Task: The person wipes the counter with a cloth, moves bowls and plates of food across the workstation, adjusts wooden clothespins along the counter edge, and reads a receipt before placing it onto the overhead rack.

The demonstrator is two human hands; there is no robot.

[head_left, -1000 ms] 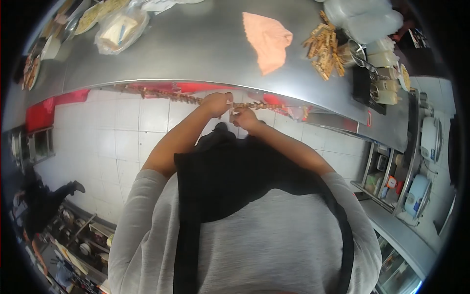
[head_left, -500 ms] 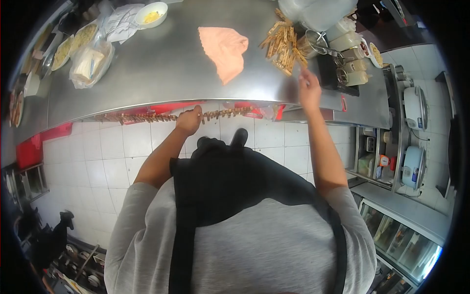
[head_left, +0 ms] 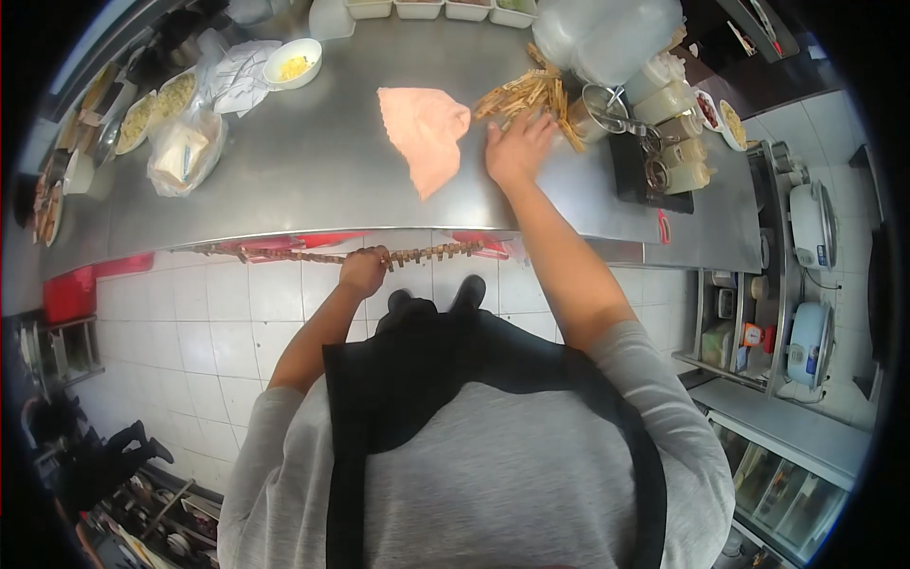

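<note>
My left hand [head_left: 363, 272] is closed around a long line of wooden clothespins [head_left: 431, 254], which runs along the front edge of the counter on both sides of my fist. What the pins are clipped to is too thin to make out. On the counter, my right hand [head_left: 521, 152] lies with fingers spread against the near side of a heap of loose wooden clothespins [head_left: 521, 93]; its fingertips touch the pins and cover some of them. Just left of that hand a peach-coloured cloth [head_left: 424, 137] lies crumpled on the metal.
The steel counter [head_left: 284, 180] carries a white bowl with yellow food [head_left: 294, 64], a bagged white package [head_left: 185, 156] and papers [head_left: 245, 78] at left. A steel container with utensils [head_left: 599, 114], squeeze bottles [head_left: 687, 177] and a big plastic bag [head_left: 607, 38] stand at right.
My right hand has moved left and come down flat by the heap, whose pins now spread further left. My left hand keeps its grip on the line. The view has tilted up.
</note>
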